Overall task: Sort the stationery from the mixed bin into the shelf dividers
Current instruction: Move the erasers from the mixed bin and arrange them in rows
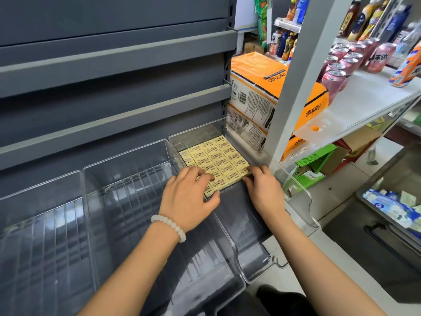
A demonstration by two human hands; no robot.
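Several small pale-yellow erasers [215,158] lie in neat rows at the back of the rightmost clear plastic divider bin [303,197] on the grey shelf. My left hand [190,197], with a white bead bracelet on the wrist, rests its fingers on the front-left erasers, the thumb against the front edge of the block. On the front-right edge of the eraser rows lies my right hand [264,190], fingers touching the nearest erasers. Neither hand lifts an eraser.
Two more clear divider bins [127,179] [41,213] stand to the left with nothing in them. Grey shelf boards [114,58] rise behind. To the right, orange tissue packs [257,87], a white rack [364,99] with cans and bottles, and a metal tray [391,206].
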